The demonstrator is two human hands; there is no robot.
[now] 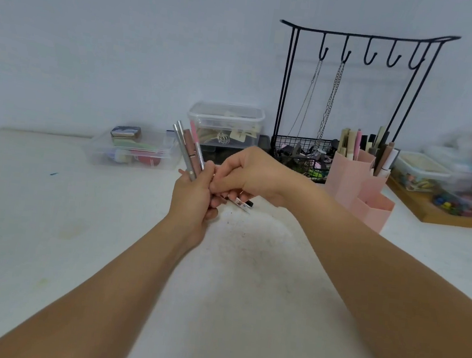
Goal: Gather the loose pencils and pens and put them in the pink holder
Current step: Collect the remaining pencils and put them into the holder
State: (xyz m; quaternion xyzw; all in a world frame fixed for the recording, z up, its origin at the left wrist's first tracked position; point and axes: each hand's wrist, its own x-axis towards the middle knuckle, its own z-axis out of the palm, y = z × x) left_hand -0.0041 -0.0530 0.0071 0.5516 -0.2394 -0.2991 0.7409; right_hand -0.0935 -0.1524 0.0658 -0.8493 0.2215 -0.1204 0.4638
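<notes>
My left hand [194, 194] sits mid-frame, closed around a bundle of pens [189, 147] that fans up and to the left: two silver ones, a brownish one, a pink-topped one. The lower ends poke out below my fist, just above the counter [46, 231]. My right hand [247, 174] is pressed against the left, fingers curled at the bundle's lower part; I can't tell whether that grip actually holds a pen or is just squaring them up. The small pen tip [244, 202] with a black end showing under my right hand seems to belong to the bundle, though it's hard to say.

The pink holder [357, 186] stands right of centre, near my right wrist, already stocked with pens in its back compartments; the front low pocket looks empty.

Risks from here: the bundle is splayed, not aligned, so a loose grip during hand-over could let one slide out onto the counter. Moving right, my forearm could knock the holder, which looks light and top-heavy. The back pockets are crowded, so pens could jam or tip it. The black wire rack [355, 104] with its hanging chains is just behind.
</notes>
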